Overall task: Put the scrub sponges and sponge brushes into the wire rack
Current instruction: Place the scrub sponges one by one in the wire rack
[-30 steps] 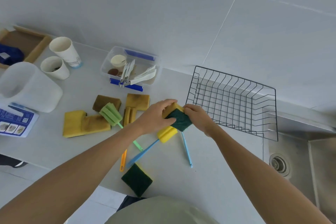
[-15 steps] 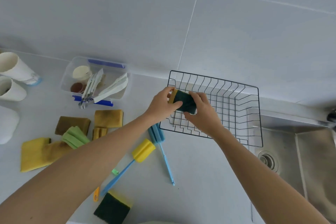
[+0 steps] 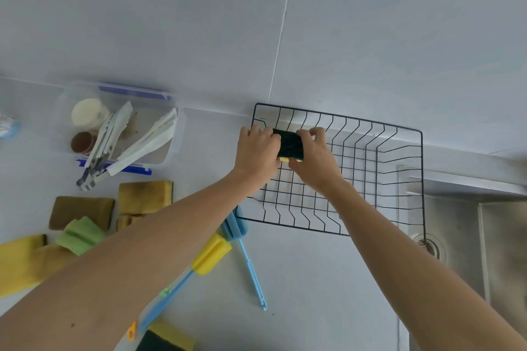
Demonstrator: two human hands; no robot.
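Note:
A green-and-yellow scrub sponge (image 3: 291, 146) is held inside the far left part of the black wire rack (image 3: 399, 134), green side up. My left hand (image 3: 258, 154) grips its left end and my right hand (image 3: 312, 159) grips its right end. On the counter in front of the rack lie a yellow-headed sponge brush (image 3: 209, 256) with a blue handle and a blue sponge brush (image 3: 238, 226). A green sponge brush head (image 3: 81, 234) shows at the left. Another scrub sponge (image 3: 165, 339) lies at the bottom edge.
A clear plastic box (image 3: 174, 137) with tongs and small items stands at the back left. Folded yellow and brown cloths (image 3: 144, 196) lie left of my arm. A steel sink (image 3: 470, 236) with its drain adjoins the rack on the right. The tiled wall rises behind.
Both hands carried the scrub sponge from the counter among the brushes up and over the rack's rim, then lowered it into the rack's far left part.

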